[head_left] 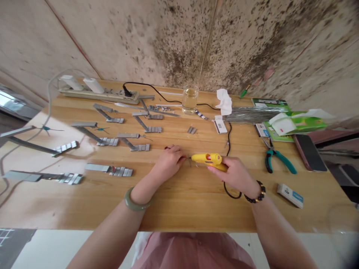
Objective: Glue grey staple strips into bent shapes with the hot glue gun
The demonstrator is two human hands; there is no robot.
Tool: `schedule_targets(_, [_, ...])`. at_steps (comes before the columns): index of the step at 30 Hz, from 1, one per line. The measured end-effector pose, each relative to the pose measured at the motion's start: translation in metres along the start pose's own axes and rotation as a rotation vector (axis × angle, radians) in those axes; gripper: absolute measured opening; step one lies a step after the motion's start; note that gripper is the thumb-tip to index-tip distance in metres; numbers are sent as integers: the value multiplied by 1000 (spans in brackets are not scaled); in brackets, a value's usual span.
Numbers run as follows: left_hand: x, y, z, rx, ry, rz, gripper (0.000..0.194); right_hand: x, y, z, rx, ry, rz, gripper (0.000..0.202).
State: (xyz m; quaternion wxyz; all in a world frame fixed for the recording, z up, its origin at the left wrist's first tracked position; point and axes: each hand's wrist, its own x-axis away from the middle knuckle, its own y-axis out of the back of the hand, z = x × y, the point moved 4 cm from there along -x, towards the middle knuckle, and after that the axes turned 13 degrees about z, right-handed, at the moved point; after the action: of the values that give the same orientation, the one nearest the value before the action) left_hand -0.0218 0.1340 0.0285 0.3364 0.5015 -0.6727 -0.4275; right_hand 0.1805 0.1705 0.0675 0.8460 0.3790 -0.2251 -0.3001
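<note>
One dark-speckled wall (168,41) is rising behind a glass (190,101) of pale yellow liquid, and we are working at a wooden table (174,213) that is spreading out to both sides of that glass. A long power strip (103,95) is lying to the left of the glass, carrying two white adapters (94,85) and a black plug (127,92). Several gray segmented pieces (97,167) are also sitting to the left of the glass, most of them bent, two lying flat. To the right of the glass, a bundle of thin metal wires (252,114) is resting, and farther right a green tissue pack (303,125) is lying.

Nearer to us than the glass and slightly to its right, our right hand (238,173) is gripping a yellow hot glue gun (209,158), its nozzle pointing left. Our left hand (168,162) is resting nearer to us than the glass and slightly to its left, fingers bunching just beside the nozzle; we are not managing to tell whether they are pinching anything.

Well to the right of the glass, a phone (310,153) and teal-handled pliers (286,161) are lying. Tiny gray strips (192,129) are lying just in front of the glass.
</note>
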Motion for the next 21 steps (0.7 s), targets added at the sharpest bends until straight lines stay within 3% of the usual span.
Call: schedule_targets(21, [1,0,0,-9,-6,-13,14,0,1,-3,-13,-5,-8,26])
